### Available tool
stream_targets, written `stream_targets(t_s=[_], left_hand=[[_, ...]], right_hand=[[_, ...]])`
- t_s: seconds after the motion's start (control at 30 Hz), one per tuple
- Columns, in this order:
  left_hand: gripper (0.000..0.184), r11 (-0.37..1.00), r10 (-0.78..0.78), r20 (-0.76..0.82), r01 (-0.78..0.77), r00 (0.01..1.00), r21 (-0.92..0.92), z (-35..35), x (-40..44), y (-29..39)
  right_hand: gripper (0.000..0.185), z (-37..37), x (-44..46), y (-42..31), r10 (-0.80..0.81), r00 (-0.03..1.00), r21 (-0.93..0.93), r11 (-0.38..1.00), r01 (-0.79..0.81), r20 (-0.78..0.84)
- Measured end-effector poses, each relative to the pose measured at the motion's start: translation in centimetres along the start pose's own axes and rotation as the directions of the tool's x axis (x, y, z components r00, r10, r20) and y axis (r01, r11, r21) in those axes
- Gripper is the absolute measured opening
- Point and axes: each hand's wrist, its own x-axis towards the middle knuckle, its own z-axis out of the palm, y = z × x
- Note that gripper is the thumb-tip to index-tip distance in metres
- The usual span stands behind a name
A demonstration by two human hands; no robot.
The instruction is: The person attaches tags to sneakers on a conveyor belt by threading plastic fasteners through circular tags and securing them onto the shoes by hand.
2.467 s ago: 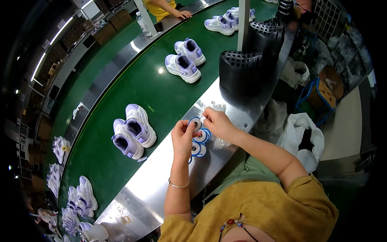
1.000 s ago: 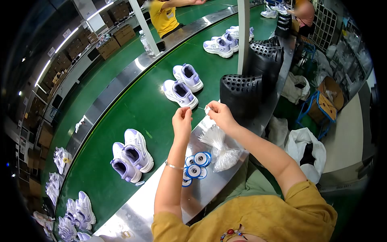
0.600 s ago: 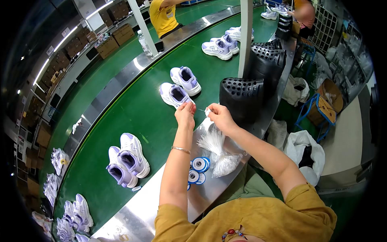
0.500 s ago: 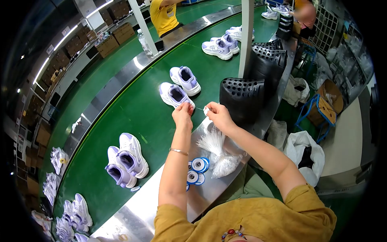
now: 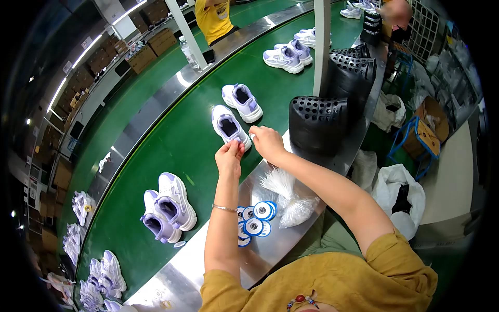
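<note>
1. Wears a mustard-yellow top [image 5: 322, 281], plain and softly creased (cut loose, by the look of its folds).
2. Has short sleeves: the right sleeve [image 5: 400, 255] and the left sleeve [image 5: 221, 286], both wide and matching the top.
3. Carries a thin, silver-coloured bracelet [image 5: 225, 208] on the forearm, a little above the left hand [image 5: 228, 158].
4. Shows a beaded necklace [image 5: 300, 298] at the neckline, with a larger red bead, small blue and red ones, and a dark cord.
5. Displays sage-green cloth [image 5: 332, 239] over the lap (trousers or apron, hard to tell).
</note>
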Motion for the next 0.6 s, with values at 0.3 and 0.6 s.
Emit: stream_targets(t_s=[0.3, 0.6], left_hand=[[0.012, 1.000, -0.013, 0.038, 0.013, 0.999, -0.017, -0.7, 0.3, -0.2], [0.011, 0.934, 0.193, -0.107, -0.150, 0.975, 0.323, -1.1, -0.4, 1.4]], right_hand=[[0.015, 1.1, 0.7, -0.9, -0.018, 0.991, 0.048, 0.999, 0.012, 0.132], [0.020, -0.4, 0.7, -1.2, 0.025, 0.975, 0.124, 0.991, -0.053, 0.219]])
